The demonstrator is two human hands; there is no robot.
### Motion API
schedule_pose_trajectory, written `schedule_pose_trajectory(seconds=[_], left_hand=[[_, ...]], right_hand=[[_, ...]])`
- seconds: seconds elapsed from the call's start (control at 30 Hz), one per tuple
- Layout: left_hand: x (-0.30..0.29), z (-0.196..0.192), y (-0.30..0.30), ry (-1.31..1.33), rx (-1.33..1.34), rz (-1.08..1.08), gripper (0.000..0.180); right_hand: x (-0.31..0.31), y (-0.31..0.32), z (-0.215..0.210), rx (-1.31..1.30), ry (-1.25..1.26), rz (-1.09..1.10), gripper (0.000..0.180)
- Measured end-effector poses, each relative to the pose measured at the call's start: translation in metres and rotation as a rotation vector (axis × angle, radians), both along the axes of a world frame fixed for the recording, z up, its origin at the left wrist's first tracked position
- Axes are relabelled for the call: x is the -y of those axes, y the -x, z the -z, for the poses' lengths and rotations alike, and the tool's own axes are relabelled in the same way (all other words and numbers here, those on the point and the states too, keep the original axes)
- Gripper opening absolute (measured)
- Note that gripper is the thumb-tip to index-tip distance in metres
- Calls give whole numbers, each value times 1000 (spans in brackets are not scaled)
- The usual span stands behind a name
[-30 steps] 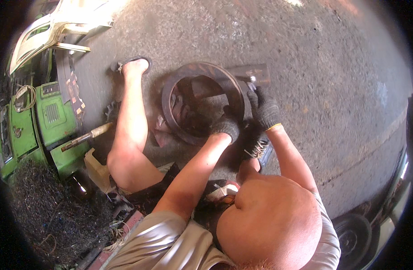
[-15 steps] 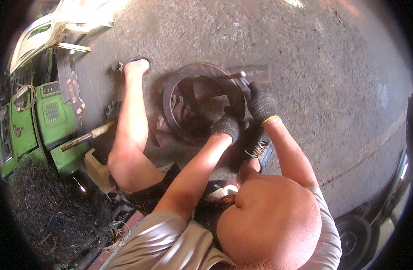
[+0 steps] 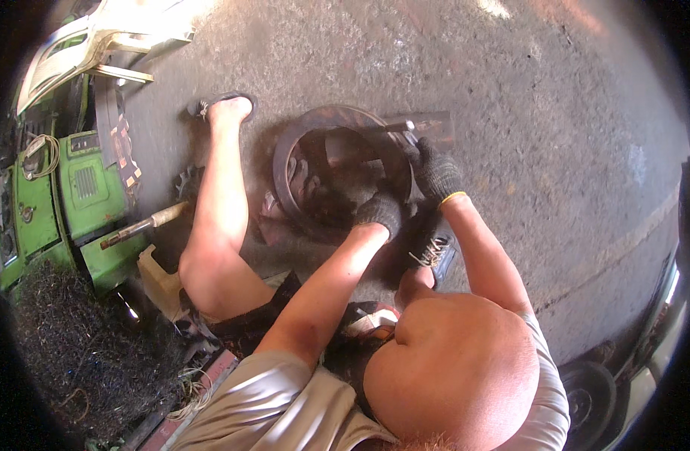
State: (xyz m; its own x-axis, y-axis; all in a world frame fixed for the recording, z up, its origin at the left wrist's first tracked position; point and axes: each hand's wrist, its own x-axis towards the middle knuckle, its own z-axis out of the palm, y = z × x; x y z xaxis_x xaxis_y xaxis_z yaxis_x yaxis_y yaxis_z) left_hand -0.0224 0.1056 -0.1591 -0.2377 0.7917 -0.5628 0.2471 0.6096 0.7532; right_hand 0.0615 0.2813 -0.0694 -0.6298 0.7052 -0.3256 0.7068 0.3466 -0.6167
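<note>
A large rusty metal ring (image 3: 286, 178) lies on the floor between my legs, its opening dark. My right hand (image 3: 441, 174), in a dark knit glove with a yellow cuff edge, is closed round a hammer (image 3: 402, 127). The hammer's bright-ended head is over the ring's far right rim. My left hand (image 3: 380, 211), gloved too, is at the near right part of the ring, its fingers curled toward the opening. What they grip is hidden in shadow. A flat dark plate (image 3: 433, 126) lies beyond the ring, partly under it.
Crumpled cloth (image 3: 270, 219) lies by the ring's left side. Left of my leg are a toothed wheel (image 3: 187, 183), a shaft (image 3: 142, 227), green machine panels (image 3: 97, 177) and a dark tangled heap (image 3: 89, 346). A pale chair (image 3: 97, 52) stands far left; a wheel (image 3: 587, 398) is near right.
The hammer head has shifted slightly to the right with my right hand. My left hand and the ring stay nearly as they were.
</note>
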Motion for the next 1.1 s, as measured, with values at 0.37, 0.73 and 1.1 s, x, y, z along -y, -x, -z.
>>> schedule_pose_trajectory(seconds=[0.37, 0.73, 1.1], left_hand=[[-9, -26, -3, 148, -260, 160, 61], [-12, -20, 3, 171, -167, 161, 83], [5, 12, -1, 131, 184, -99, 92]], right_hand=[[0, 5, -11, -54, 28, 64, 45], [-3, 13, 0, -148, 0, 61, 45], [-13, 19, -1, -15, -28, -100, 38]])
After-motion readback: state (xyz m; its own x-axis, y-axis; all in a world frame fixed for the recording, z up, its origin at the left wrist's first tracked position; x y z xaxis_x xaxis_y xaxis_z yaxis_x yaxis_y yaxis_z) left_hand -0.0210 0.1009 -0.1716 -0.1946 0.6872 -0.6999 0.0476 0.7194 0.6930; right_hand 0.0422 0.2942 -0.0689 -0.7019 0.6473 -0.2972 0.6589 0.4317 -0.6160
